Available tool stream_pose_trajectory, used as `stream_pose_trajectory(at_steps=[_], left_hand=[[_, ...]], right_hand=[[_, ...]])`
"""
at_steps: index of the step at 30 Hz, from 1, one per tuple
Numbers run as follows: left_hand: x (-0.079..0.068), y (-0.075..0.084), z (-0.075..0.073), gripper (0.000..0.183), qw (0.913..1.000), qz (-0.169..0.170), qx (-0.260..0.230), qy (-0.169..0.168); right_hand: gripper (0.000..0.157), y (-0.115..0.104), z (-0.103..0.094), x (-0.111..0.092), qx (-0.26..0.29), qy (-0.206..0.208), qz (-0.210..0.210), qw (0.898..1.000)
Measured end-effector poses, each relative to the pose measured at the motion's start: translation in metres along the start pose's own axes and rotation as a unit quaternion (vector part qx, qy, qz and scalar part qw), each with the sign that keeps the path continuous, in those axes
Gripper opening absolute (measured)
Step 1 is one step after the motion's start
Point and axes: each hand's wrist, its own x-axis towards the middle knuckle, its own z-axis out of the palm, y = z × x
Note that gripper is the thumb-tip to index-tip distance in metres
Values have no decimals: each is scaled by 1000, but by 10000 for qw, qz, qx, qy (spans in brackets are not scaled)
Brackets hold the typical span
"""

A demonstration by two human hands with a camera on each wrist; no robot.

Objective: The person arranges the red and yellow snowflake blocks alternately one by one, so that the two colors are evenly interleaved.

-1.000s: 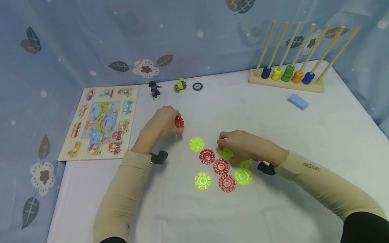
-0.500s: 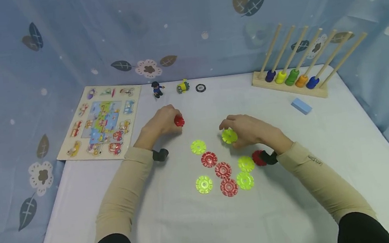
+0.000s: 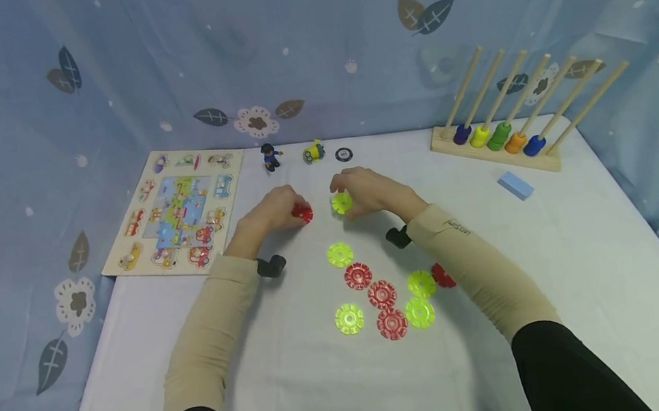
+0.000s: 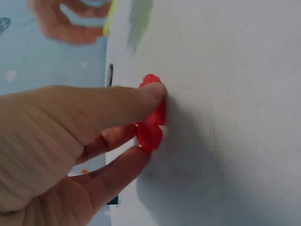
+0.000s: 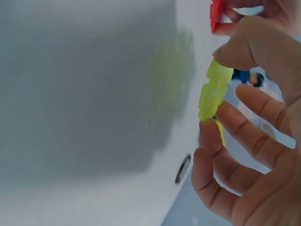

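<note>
Left hand (image 3: 272, 216) pinching a red disc (image 3: 303, 213), right hand (image 3: 367, 192) holding a yellow-green disc (image 3: 341, 202) just beside it, more discs (image 3: 381, 294) on the white table (image 3: 589, 256), puzzle board (image 3: 176, 212) at left, peg rack (image 3: 497, 137) at right.

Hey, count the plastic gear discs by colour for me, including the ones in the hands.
Red discs: 5, one held in the left hand.
Yellow-green discs: 5, one held in the right hand.
Total: 10
</note>
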Motion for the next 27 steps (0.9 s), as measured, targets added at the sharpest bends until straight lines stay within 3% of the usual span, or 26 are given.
stream_pose_trajectory(at_steps=[11,27], left_hand=[[-4,-3,2,42,9988,-167,-337,327],[-4,6,0,39,9984,-455,-241,250]], right_hand=[[51,-23,16,40,139,-470,269,9984],[42,-22,17,42,-29,-451,-16,9990]])
